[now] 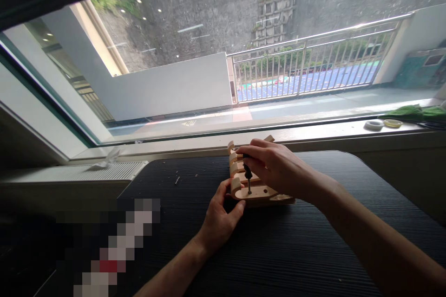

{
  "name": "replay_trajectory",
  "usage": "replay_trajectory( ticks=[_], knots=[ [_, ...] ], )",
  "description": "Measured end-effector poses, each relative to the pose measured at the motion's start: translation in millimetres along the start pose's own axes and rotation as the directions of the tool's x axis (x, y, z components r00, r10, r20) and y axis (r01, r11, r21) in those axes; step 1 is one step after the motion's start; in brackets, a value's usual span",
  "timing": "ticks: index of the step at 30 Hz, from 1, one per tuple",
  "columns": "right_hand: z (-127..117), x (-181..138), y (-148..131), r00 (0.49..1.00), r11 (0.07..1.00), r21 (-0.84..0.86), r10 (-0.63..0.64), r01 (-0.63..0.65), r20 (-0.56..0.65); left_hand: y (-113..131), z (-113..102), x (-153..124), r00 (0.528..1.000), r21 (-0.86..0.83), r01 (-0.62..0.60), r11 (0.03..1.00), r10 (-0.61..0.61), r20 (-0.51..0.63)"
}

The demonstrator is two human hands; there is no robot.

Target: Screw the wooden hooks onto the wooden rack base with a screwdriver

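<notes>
A light wooden piece with a row of several curved hook-like parts (256, 192) rests on the dark table. My right hand (275, 162) is wrapped round the dark handle of a screwdriver (248, 174), which stands nearly upright. Its metal tip meets the nearest wooden part, left of a dark round hole. Low at the near left end, my left hand (223, 213) grips the wooden piece between thumb and fingers. The far wooden parts are partly hidden behind my right hand.
The black table (195, 241) stands against a window sill (313, 132). Two tape rolls (374, 125) and something green (414, 112) lie on the sill's right. Crumpled clear plastic (109, 158) rests on a white slatted surface at left. A small screw-like bit (177, 180) lies on the table.
</notes>
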State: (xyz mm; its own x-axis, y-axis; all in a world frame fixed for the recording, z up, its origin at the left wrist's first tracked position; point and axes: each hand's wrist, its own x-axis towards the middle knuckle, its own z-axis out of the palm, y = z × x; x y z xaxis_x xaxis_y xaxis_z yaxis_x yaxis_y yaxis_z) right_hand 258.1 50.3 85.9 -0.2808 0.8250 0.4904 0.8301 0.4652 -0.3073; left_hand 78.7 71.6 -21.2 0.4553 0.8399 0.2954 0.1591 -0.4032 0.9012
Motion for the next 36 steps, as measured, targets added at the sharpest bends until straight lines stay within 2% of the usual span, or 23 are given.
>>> replay_trajectory(
  ticks=[5, 11, 20, 28, 33, 36],
  knots=[
    [0.7, 0.0, 0.2, 0.999, 0.999, 0.038, -0.014, 0.015, -0.034, -0.4, 0.1, 0.0, 1.000, 0.024, 0.005, 1.000, -0.004, -0.008],
    [2.3, -2.0, -3.6, 0.998, 0.999, 0.028, 0.043, -0.042, -0.036, -1.0, 0.5, 0.6, 1.000, 0.025, 0.006, 1.000, -0.006, 0.007],
    [3.5, 0.3, -3.8, 1.000, 0.998, 0.057, 0.006, -0.005, -0.004, -2.5, 0.3, -0.2, 1.000, 0.000, 0.017, 1.000, -0.017, 0.016],
    [8.4, 2.6, 0.8, 0.996, 0.996, 0.018, 0.084, -0.084, -0.030, -5.0, 0.4, 0.1, 1.000, 0.005, 0.015, 1.000, -0.015, 0.020],
    [1.3, -0.2, -5.7, 0.999, 0.999, 0.032, 0.023, -0.023, 0.026, -3.7, 0.4, 0.8, 1.000, 0.005, 0.009, 1.000, -0.009, 0.017],
    [-3.8, -2.3, -8.6, 0.998, 0.998, 0.054, 0.030, -0.033, 0.062, -3.2, 0.5, 0.8, 1.000, -0.003, 0.001, 1.000, -0.001, 0.016]
  ],
)
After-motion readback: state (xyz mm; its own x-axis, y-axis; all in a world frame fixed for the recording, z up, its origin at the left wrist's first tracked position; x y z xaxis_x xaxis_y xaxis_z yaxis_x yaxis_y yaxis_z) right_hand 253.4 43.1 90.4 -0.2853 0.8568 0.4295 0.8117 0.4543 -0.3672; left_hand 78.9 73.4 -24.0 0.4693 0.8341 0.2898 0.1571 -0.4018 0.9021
